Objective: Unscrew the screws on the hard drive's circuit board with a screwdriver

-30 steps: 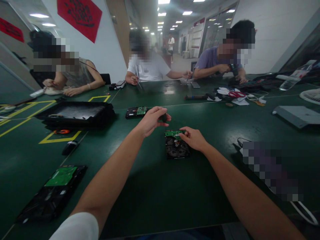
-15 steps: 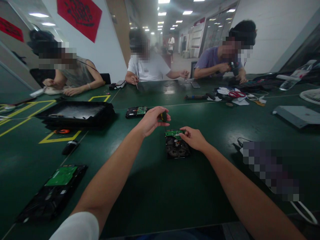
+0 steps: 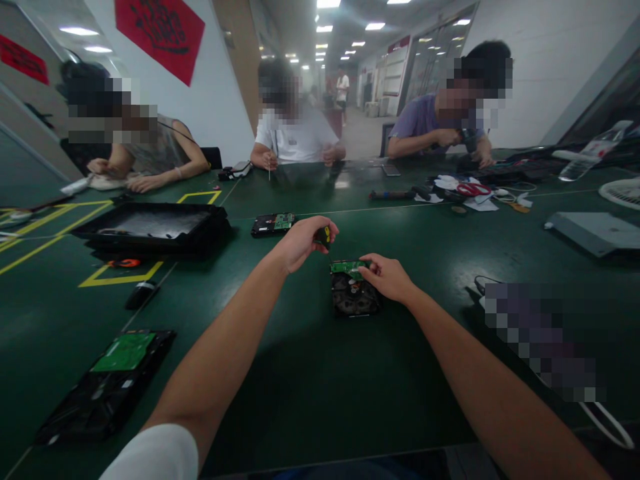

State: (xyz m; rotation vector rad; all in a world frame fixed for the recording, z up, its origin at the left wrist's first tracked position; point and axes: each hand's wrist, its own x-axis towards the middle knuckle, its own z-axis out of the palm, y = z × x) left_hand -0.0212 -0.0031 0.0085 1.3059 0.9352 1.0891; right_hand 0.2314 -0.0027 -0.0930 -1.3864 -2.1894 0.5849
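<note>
A black hard drive (image 3: 356, 298) with a green circuit board (image 3: 347, 268) at its far end lies on the dark green table in front of me. My left hand (image 3: 311, 241) is closed around a black and yellow screwdriver (image 3: 325, 236), its thin shaft pointing down at the board's far left corner. The fingers of my right hand (image 3: 386, 273) are pressed together at the board's right edge; what they pinch, if anything, is too small to make out.
Other drives lie at the near left (image 3: 107, 387) and beyond my left hand (image 3: 273, 225). Black trays (image 3: 150, 230) stand on the left, a grey box (image 3: 595, 232) on the right. Three people sit across the table.
My left fingers have curled in around the screwdriver and its handle has tilted. My right hand and the drive stay in place. Across the table, the middle person's hand has drawn inward.
</note>
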